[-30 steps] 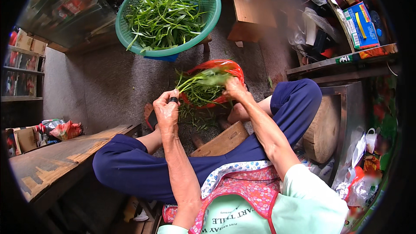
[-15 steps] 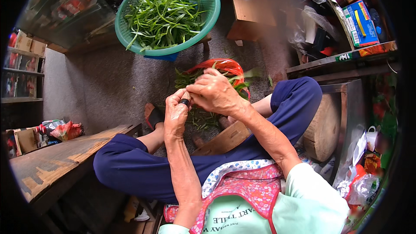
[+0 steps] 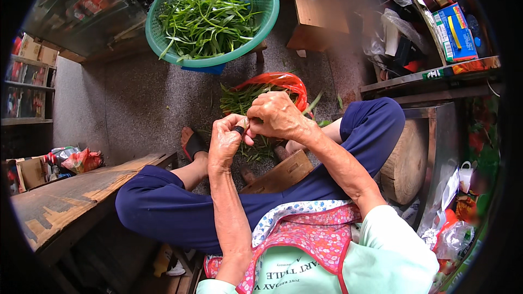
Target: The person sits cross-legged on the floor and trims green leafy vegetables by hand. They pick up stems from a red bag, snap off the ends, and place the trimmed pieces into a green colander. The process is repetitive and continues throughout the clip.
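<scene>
Both hands meet fingertip to fingertip above a red plastic bag [image 3: 289, 80] filled with leafy greens [image 3: 239, 98]. My left hand [image 3: 225, 140], with a black band on one finger, is closed in a pinch. My right hand [image 3: 279, 115] is closed just beside it, its fingers curled. A leafy green stem [image 3: 314, 103] sticks out past the right hand; the pinched part between the hands is mostly hidden. Beyond the bag, a green plastic colander [image 3: 267, 24] holds a heap of long green leaves [image 3: 210, 22].
Loose greens [image 3: 256, 149] lie on the floor between my feet. A small wooden stool [image 3: 286, 174] is between my legs, and a worn wooden board [image 3: 81, 190] is at left. A brown box [image 3: 316, 0] stands far ahead; cluttered shelves [image 3: 436, 71] line the right.
My right hand has come slightly down and right, and the blurred leaf beside it now shows sharply. My left hand has shifted a little right; the hands stay together.
</scene>
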### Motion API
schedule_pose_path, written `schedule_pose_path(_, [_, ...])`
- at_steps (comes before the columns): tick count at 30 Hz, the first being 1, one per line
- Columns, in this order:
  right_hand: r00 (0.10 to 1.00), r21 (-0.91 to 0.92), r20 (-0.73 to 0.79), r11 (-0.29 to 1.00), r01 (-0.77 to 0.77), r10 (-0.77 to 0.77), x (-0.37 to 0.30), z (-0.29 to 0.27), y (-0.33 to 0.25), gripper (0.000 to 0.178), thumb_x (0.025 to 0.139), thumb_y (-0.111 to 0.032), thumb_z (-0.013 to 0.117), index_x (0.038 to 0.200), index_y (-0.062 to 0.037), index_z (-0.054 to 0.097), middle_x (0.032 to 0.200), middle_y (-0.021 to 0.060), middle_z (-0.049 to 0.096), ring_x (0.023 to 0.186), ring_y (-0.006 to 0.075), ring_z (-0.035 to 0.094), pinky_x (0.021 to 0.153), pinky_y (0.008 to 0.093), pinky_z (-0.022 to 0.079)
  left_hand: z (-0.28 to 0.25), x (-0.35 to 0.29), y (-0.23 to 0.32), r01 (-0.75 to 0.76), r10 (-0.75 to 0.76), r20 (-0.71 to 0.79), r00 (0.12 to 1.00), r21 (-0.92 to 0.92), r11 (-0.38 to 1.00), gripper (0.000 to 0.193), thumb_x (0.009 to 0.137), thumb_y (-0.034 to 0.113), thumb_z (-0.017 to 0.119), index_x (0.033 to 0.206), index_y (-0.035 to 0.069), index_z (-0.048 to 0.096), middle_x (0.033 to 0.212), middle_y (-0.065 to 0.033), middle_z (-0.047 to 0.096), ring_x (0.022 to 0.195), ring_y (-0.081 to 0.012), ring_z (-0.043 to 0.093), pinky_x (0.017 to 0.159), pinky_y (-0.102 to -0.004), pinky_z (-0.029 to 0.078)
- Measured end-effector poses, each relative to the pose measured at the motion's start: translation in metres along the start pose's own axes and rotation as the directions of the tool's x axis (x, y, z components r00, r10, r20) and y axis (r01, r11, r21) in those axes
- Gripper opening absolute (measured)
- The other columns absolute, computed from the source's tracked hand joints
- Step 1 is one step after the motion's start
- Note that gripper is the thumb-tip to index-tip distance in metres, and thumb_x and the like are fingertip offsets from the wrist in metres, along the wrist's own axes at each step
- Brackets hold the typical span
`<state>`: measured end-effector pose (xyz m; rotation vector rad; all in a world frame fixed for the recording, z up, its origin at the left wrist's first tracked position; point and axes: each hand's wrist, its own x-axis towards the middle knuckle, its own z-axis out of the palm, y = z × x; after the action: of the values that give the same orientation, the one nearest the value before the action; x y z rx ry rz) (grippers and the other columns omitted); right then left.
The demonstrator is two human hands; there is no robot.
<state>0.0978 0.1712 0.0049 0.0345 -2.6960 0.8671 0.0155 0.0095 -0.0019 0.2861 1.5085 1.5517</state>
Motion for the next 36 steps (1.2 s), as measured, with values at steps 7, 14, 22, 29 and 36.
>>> schedule_pose_path(7, [0.768,0.62,-0.124,0.653,-0.434,0.628,0.0,0.011,0.013,0.007,0.084,-0.005,0.066,0.083,0.0003,0.069,0.071,-0.0011,0.066,0.066,0.0051,0.059,0.059,0.0244,0.049,0.005,0.008,0.003,-0.101,0.096,-0.139,0.986,-0.029,0.994,0.014,0.098,0.01,0.06,0.092,0.0,0.067,0.074,-0.0012,0.062,0.059,-0.0048,0.055,0.051,-0.0188,0.044])
schedule_pose_path(14, [0.972,0.232,-0.051,0.95,-0.21,0.228,0.018,0.009,-0.021,0.015,0.077,-0.02,0.068,0.08,-0.0049,0.071,0.072,0.0149,0.068,0.067,0.0327,0.068,0.06,0.0426,0.053,0.004,0.009,0.001,-0.27,0.255,-0.253,0.933,-0.028,0.962,0.012,0.1,0.012,0.058,0.097,0.002,0.064,0.078,0.0027,0.059,0.064,-0.001,0.047,0.055,-0.0164,0.036])
schedule_pose_path(22, [0.927,0.03,-0.374,0.999,-0.032,0.041,0.072,0.0,-0.027,0.017,0.07,-0.015,0.07,0.061,-0.005,0.059,0.062,0.0122,0.061,0.057,0.0308,0.064,0.052,0.0422,0.051,-0.016,0.015,-0.01,-0.465,0.39,-0.26,0.883,-0.374,0.803,0.048,0.083,0.038,0.079,0.105,-0.001,0.063,0.095,-0.0037,0.063,0.075,-0.0075,0.058,0.069,-0.0207,0.047])
schedule_pose_path(29, [0.585,0.05,-0.811,0.998,0.041,0.017,0.184,-0.053,0.0,0.031,0.086,-0.013,0.066,0.112,0.0032,0.063,0.083,0.0192,0.069,0.078,0.0303,0.067,0.069,0.0377,0.053,-0.056,0.042,-0.099,-0.062,-0.006,-0.668,0.744,-0.078,0.995,0.029,0.079,0.0,0.052,0.104,-0.001,0.066,0.085,-0.0081,0.065,0.069,-0.0148,0.061,0.061,-0.0246,0.05])
schedule_pose_path(36, [0.803,0.189,-0.51,0.951,-0.245,0.308,0.068,0.013,-0.007,0.006,0.084,-0.007,0.063,0.089,-0.0024,0.064,0.082,0.017,0.065,0.073,0.0352,0.065,0.066,0.0423,0.053,-0.039,0.047,-0.148,0.536,-0.276,-0.717,0.64,0.158,0.83,0.042,0.081,0.017,0.072,0.121,0.005,0.07,0.12,-0.0168,0.069,0.113,-0.0314,0.065,0.096,-0.0382,0.048])
